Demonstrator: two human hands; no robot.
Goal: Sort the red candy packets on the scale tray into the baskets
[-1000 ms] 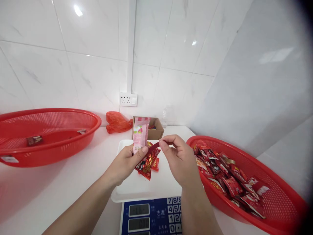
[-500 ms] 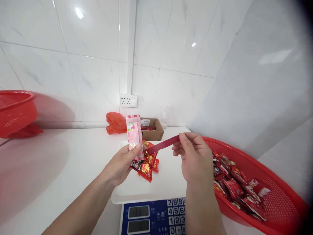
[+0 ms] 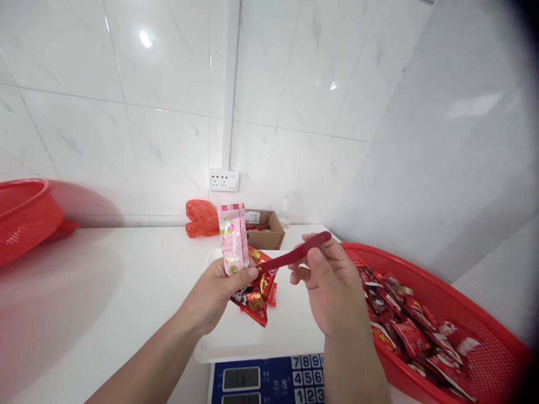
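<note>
My left hand [image 3: 214, 294] is closed on a bundle of snack packets: an upright pink packet [image 3: 233, 235] in front, red and gold packets [image 3: 256, 297] behind and below it. A dark red ribbon-like strip [image 3: 286, 259] runs from the bundle to my right hand [image 3: 332, 286], whose thumb and fingers pinch it near its rounded free end. Both hands are above the white tray [image 3: 261, 342] of a blue scale [image 3: 269, 381]. Where the strip meets the bundle is partly hidden by my left thumb.
A red basket [image 3: 497, 331] of packets stands at the right. Another red basket [image 3: 29, 219] is at the left edge. Near the wall are an orange-red plastic bag [image 3: 202, 219], a cardboard box [image 3: 273, 231] and a clear plastic item [image 3: 287, 209].
The view has tilted slightly upward. My right fingers have shifted along the strip, whose rounded end now sticks out past them. The bundle stays in my left hand.
</note>
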